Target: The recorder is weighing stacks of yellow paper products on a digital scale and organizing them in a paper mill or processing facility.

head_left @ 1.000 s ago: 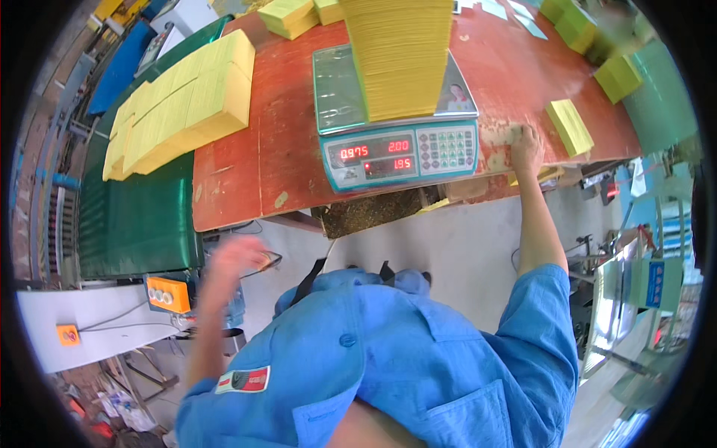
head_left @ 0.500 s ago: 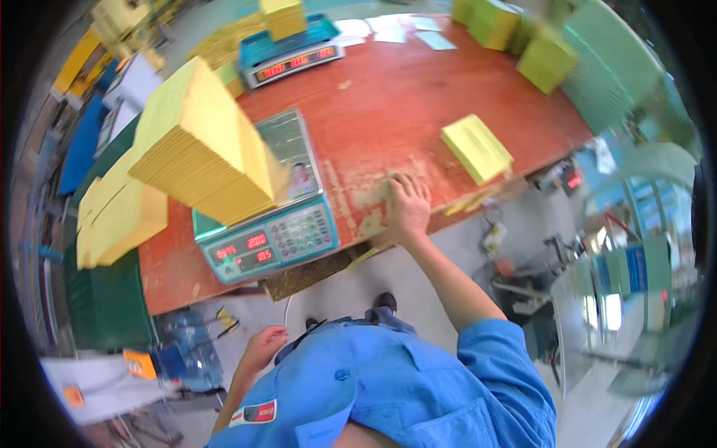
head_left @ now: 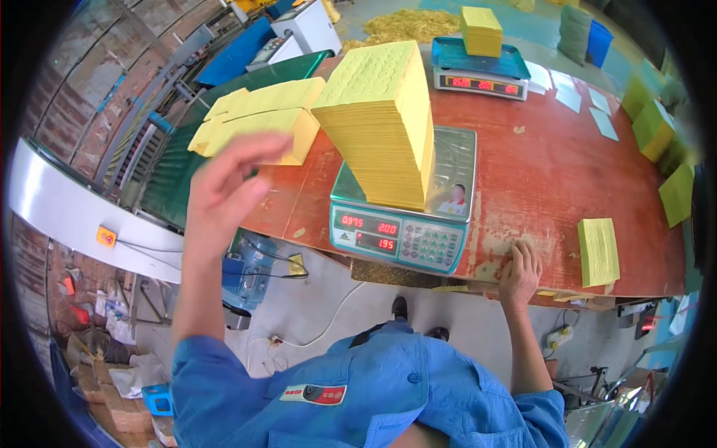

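My left hand (head_left: 228, 183) is raised in front of the yellow paper stacks (head_left: 287, 123) at the left of the table. It is empty, slightly blurred, with the thumb apart from the bent fingers. My right hand (head_left: 520, 272) rests on the table's front edge, fingers laid on the wood, holding nothing. Between the hands a digital scale (head_left: 396, 239) with lit red digits carries a tall, leaning stack of yellow paper sheets (head_left: 381, 119). A small yellow paper bundle (head_left: 599, 252) lies to the right of my right hand.
The worn red table (head_left: 538, 168) also bears a second scale (head_left: 482, 82) with a yellow block (head_left: 481, 31), and white papers (head_left: 567, 97). More yellow bundles (head_left: 653, 131) stand at the far right. A green conveyor belt (head_left: 168, 183) adjoins on the left. A cable (head_left: 328, 332) lies on the floor.
My left hand has risen from beside my body to above the table's left side. The view has turned left, and my right hand stays on the table edge.
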Tool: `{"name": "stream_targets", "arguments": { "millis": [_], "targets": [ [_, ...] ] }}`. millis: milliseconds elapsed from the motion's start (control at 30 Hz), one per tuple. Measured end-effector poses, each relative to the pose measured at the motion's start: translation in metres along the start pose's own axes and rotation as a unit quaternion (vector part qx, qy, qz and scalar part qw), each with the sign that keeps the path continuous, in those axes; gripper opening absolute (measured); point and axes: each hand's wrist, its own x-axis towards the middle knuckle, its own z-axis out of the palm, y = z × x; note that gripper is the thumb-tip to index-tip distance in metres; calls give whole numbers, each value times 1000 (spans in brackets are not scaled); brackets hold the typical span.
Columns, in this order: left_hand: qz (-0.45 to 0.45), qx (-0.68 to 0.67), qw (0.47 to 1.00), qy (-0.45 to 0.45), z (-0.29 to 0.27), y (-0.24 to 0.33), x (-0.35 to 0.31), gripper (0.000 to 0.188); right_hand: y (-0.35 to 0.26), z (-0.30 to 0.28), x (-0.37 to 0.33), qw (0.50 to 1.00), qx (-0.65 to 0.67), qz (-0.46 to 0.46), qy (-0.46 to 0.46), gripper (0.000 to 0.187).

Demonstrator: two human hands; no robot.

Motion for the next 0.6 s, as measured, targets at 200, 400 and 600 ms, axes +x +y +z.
{"name": "stream_targets", "arguments": {
  "millis": [200,400,600],
  "targets": [
    [111,242,956,-123,0,-32,98,60,-6,7,-2,1000,-16,8,20,31],
    [150,318,911,-214,9,-59,133,65,-10,3,0,1000,-14,10,24,33],
    [161,292,914,-230,7,-67,147,58,-14,0,5,999,-29,17,32,32]
  ]
}}
